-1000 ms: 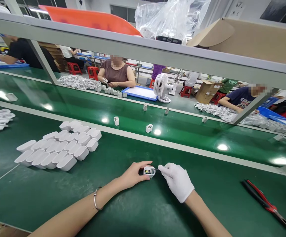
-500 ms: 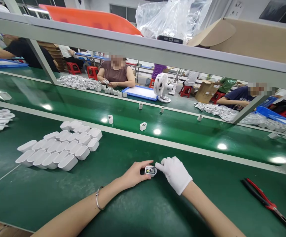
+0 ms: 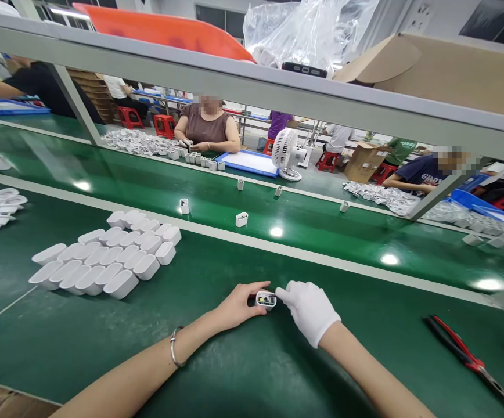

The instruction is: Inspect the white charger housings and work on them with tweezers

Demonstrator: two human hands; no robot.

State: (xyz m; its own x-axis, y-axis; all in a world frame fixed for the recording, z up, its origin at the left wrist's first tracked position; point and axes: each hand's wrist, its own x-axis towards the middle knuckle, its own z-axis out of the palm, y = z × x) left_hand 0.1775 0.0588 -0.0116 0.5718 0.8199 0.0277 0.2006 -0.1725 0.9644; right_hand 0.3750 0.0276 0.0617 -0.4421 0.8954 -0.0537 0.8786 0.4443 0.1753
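Note:
A small white oval charger housing [image 3: 266, 300], open at the top, stands on the green bench in front of me. Dark and yellow electronic parts show inside it. My bare left hand [image 3: 238, 306] is closed around its left side, thumb in front and fingers behind. At its right rim, my white-gloved right hand [image 3: 308, 310] has its fingers bent and the fingertips pressed close to the opening. Whatever those fingers pinch, if anything, is hidden. To the left, several rows of white oval housings [image 3: 119, 281] stand packed together.
Red-and-black pliers [image 3: 465, 351] lie at right. White plug pieces [image 3: 3, 203] are at far left. Beyond a pale strip, a green conveyor [image 3: 321, 241] carries several housings [image 3: 241, 219]. A shelf beam [image 3: 252, 75] crosses above; co-workers sit opposite, near a white fan [image 3: 285, 152].
The housings on the conveyor have shifted left. My hands stay almost where they were, around the same housing, with the right glove turned slightly.

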